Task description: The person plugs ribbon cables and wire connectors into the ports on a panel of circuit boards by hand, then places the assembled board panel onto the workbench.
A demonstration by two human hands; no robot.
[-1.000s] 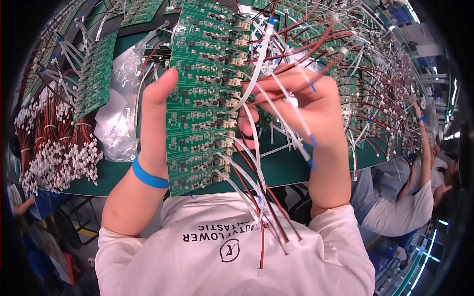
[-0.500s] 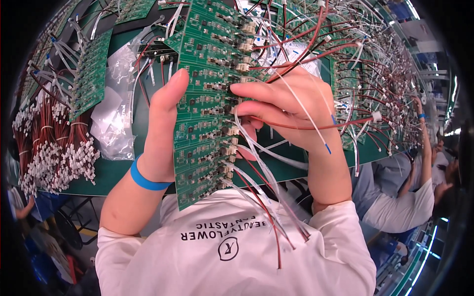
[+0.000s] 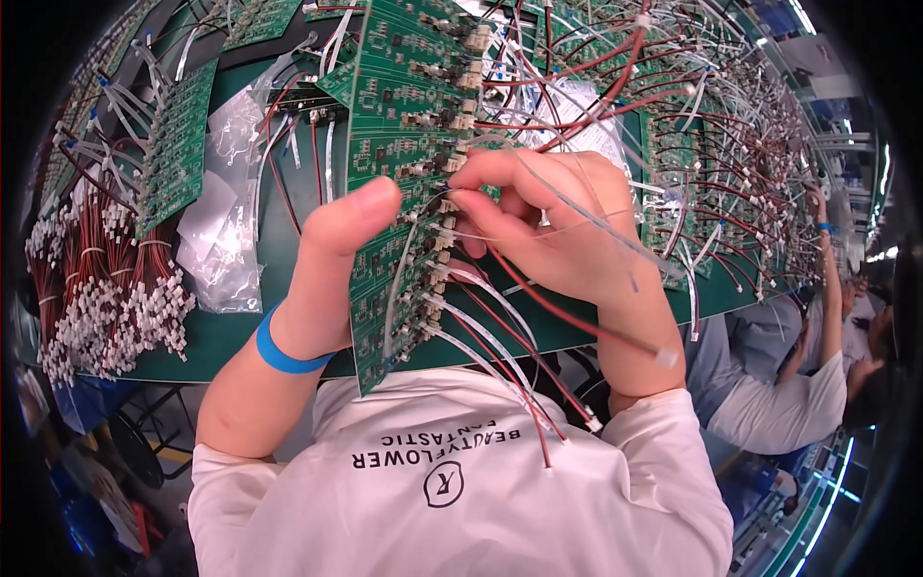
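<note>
A long green circuit board panel stands upright in front of me. My left hand grips its left edge, thumb over the front face and the other fingers hidden behind. Along the right edge of the panel runs a row of cream connectors, several with red-black and white cables hanging out. At this edge my right hand pinches a thin pale cable between thumb and index finger; the cable drapes down across the board's face. A red-black cable with a white plug trails below the right hand, blurred.
Bundles of red-brown cables with white plugs lie at the left, near another wired board. Clear plastic bags rest on the green table. Many wired boards cover the far right. A co-worker's sleeve shows at right.
The panel has tilted and shifted slightly, and my left thumb now lies further over its face and lower. My right fingertips moved a little left; a pale cable now crosses the board.
</note>
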